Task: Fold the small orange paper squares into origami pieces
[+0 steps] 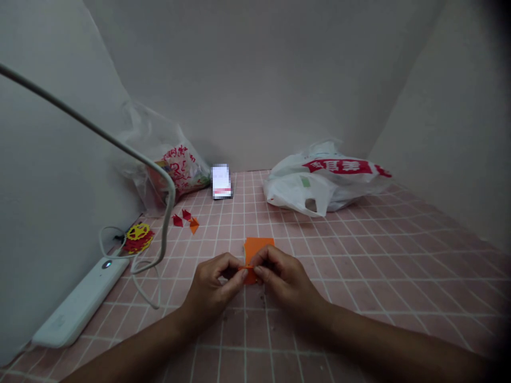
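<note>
Between my two hands is a small folded piece of orange paper [249, 276], pinched at both sides. My left hand [217, 282] grips its left edge between thumb and forefinger. On the right side, my right hand [285, 274] pinches it the same way, fingertips close to the left ones. Just beyond the fingers, flat on the pink checked surface, lies an orange paper sheet or stack [259, 246], partly covered by my right hand. Farther left sit two small red folded paper pieces [178, 220] and an orange folded paper piece [194, 225].
A white power strip [82, 300] with a looping cable [170, 199] lies at left, near red and yellow cut-out discs [138, 238]. Behind stand a clear plastic bag [159, 159], a lit phone [221, 182] and a white plastic bag [319, 181]. Walls enclose the table [379, 276].
</note>
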`<state>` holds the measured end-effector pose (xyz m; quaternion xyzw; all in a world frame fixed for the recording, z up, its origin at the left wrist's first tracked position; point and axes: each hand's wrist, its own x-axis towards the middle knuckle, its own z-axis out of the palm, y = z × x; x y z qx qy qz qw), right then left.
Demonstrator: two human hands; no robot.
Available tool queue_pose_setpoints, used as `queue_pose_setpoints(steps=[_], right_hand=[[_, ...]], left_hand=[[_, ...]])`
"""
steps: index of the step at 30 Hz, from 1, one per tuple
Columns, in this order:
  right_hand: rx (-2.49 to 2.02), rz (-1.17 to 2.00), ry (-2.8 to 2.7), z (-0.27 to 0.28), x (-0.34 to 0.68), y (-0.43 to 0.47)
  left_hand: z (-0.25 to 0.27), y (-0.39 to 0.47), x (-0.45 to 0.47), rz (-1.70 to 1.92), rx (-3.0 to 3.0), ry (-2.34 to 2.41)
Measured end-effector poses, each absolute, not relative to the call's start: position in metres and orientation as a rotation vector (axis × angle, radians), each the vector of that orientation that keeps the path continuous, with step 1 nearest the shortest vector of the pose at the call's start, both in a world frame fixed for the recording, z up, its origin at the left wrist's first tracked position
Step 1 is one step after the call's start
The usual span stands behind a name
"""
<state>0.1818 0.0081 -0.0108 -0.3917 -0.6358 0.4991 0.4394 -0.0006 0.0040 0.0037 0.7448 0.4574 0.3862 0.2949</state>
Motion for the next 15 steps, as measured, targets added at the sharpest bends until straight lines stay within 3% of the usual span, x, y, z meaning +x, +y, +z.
queue_pose_setpoints(steps=[7,15], right_hand=[[-0.921,1.437,-1.382,-0.0084,0.1777,0.0099],[-0.954,1.284,-1.536,-0.0077,0.1798,0.0087]], left_hand=[[0.0077,0.0038,0.0011,1.042,1.774,1.274],[0.0048,0.0046,0.0011,1.058,1.773,1.286]])
